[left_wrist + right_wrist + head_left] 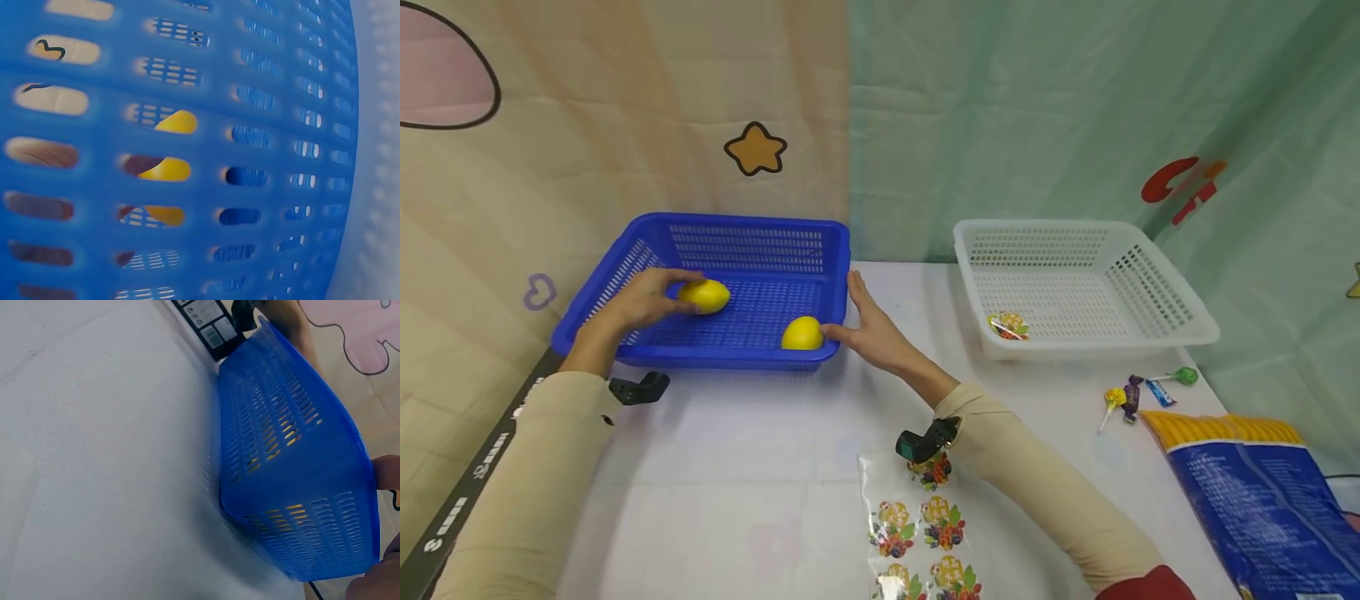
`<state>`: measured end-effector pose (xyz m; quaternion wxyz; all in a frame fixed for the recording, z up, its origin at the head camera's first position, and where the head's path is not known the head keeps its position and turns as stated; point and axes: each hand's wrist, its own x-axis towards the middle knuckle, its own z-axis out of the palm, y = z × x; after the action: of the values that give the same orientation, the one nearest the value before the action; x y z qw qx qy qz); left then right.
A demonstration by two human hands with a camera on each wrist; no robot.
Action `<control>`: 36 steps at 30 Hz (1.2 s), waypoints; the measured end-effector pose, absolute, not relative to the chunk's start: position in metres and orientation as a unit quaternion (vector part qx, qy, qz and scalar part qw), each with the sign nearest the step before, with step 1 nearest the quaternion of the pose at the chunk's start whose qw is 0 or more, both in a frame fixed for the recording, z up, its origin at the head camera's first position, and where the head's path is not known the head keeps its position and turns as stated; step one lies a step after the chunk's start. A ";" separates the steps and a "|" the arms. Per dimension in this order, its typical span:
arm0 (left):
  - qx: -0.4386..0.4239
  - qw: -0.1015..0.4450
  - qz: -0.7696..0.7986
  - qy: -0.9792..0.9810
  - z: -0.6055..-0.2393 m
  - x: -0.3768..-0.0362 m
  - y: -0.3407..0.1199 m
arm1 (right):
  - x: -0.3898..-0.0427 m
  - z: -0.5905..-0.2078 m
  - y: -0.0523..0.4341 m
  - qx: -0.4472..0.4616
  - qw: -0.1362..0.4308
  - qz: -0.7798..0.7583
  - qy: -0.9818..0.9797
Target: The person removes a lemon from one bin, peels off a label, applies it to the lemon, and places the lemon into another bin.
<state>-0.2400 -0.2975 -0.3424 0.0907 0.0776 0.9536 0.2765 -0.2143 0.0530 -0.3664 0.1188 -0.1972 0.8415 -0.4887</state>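
Observation:
In the head view, my left hand [651,297] reaches over the near wall of a blue plastic basket [737,358] and pinches a yellow lemon [706,296] between thumb and fingers. A second lemon [802,333] lies in the near right corner. My right hand [880,333] is at the basket's right rim, fingers straight along the outside and thumb by the corner, close to that lemon. Through the slotted wall [212,150], the left wrist view gives glimpses of yellow lemon [165,169]. The right wrist view has the basket [294,462] from outside, with fingertips [387,472] at its rim.
A white basket [1090,340] holding a fruit-print sticker [1008,326] stands at the right. Several wrapped candies [1131,396] and a blue-and-yellow bag [1262,508] lie near the right edge. A sticker sheet [917,533] lies in front, partly under my right forearm. A curtain hangs behind.

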 end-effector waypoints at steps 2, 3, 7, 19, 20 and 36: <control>0.079 0.089 0.275 0.954 -0.343 -0.240 -0.298 | -0.214 -0.366 0.052 -0.201 0.125 -0.489 0.840; 0.082 0.087 0.273 0.955 -0.344 -0.240 -0.299 | -0.214 -0.366 0.052 -0.203 0.125 -0.489 0.839; 0.090 0.076 0.255 0.960 -0.346 -0.241 -0.300 | -0.214 -0.366 0.050 -0.212 0.129 -0.487 0.837; 0.100 0.060 0.240 0.964 -0.346 -0.252 -0.291 | -0.215 -0.366 0.050 -0.216 0.129 -0.495 0.832; 0.102 0.064 0.240 0.963 -0.346 -0.252 -0.291 | -0.215 -0.366 0.050 -0.215 0.130 -0.497 0.831; 0.151 0.081 0.239 0.956 -0.350 -0.249 -0.288 | -0.214 -0.367 0.048 -0.208 0.132 -0.496 0.833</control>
<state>-0.2493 -0.2877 -0.3504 0.0811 0.1511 0.9558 0.2389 -0.2136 0.0478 -0.3668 0.1321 -0.2079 0.8325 -0.4962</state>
